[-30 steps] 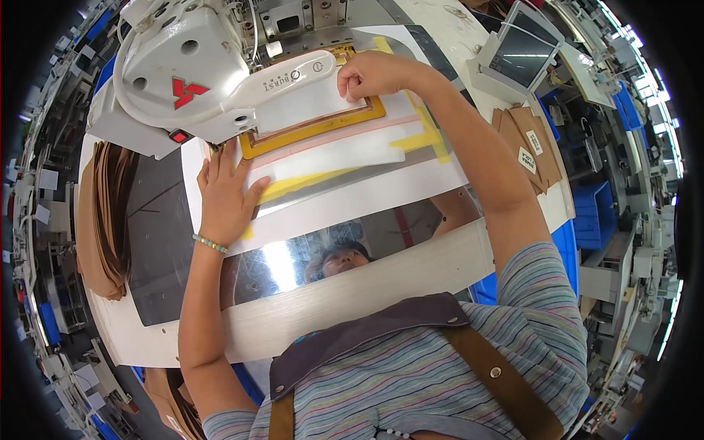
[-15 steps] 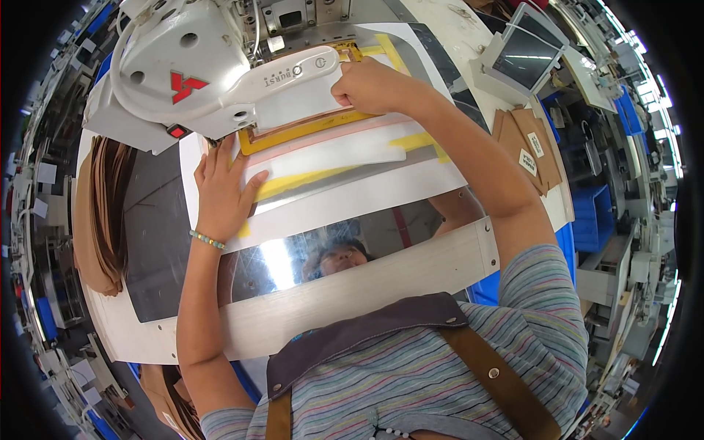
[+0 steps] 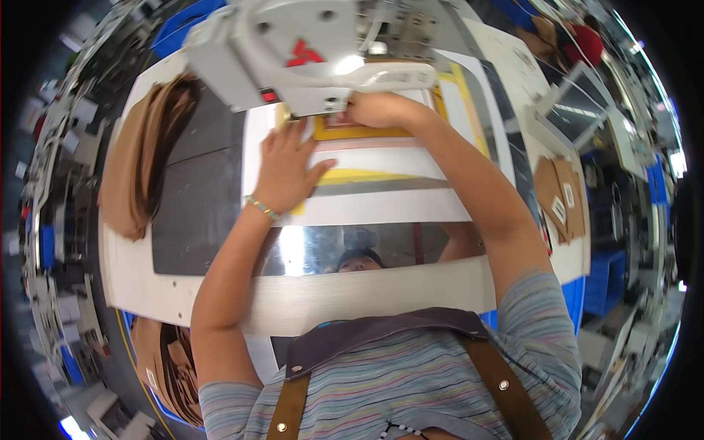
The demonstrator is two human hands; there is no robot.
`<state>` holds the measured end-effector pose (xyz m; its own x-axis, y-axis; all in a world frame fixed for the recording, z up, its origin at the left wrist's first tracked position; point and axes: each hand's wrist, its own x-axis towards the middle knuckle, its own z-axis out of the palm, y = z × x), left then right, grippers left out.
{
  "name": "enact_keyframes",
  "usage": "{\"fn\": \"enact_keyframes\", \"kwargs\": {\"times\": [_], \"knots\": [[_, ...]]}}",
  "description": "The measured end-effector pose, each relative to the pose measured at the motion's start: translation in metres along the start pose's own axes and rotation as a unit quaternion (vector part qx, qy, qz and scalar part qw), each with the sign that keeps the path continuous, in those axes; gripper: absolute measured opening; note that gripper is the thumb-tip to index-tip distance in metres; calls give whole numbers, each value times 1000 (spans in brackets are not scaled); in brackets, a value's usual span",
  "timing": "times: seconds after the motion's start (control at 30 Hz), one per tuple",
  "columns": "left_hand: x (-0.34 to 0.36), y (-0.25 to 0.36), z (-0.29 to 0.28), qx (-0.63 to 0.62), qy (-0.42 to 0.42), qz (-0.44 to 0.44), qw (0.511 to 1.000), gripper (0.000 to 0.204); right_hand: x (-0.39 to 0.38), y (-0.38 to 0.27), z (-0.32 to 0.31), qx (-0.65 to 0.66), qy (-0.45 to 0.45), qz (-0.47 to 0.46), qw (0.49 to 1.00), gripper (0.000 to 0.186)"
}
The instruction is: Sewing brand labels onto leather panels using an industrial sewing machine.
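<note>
My left hand (image 3: 288,170) lies flat with spread fingers on a white sheet (image 3: 381,207) with yellow tape strips, its fingertips near the underside of a white sewing machine head (image 3: 308,33). Curled inward, my right hand (image 3: 378,110) is over a yellow-edged rectangular frame (image 3: 359,133) set in the sheet. Its fingertips are by the machine's lower part, partly hidden and blurred, so I cannot make out what they hold. A white arm-shaped guard (image 3: 392,75) juts out above that hand.
Stacked brown fabric pieces (image 3: 139,165) hang over the table's left side. At the right are a tilted screen (image 3: 576,106), brown pieces with white labels (image 3: 559,202) and a blue bin (image 3: 605,282). A shiny metal plate (image 3: 396,248) lies in front of the sheet.
My right hand has moved left along the yellow frame, toward the machine's needle area. My left hand stays flat on the sheet. The whole view has shifted and turned.
</note>
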<state>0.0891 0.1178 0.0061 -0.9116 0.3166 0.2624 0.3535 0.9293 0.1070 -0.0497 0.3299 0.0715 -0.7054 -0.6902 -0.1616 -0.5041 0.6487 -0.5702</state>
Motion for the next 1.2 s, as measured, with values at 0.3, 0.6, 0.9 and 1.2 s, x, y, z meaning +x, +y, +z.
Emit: {"fn": "enact_keyframes", "kwargs": {"times": [0.3, 0.6, 0.9, 1.2], "knots": [[-8, -100, -54, 17, 153, -12, 988, 48, -69, 54, 0, 102, 219, -6, 970, 28], [-75, -341, -109, 189, 126, -296, 928, 21, -89, 103, 15, 139, 373, -42, 916, 26], [-110, -435, -122, -265, 234, -457, 817, 33, -86, 95, 16, 123, 365, -58, 921, 22], [-108, -226, -145, 46, 348, -163, 922, 21, -101, 79, 17, -75, 369, -270, 886, 26]]}}
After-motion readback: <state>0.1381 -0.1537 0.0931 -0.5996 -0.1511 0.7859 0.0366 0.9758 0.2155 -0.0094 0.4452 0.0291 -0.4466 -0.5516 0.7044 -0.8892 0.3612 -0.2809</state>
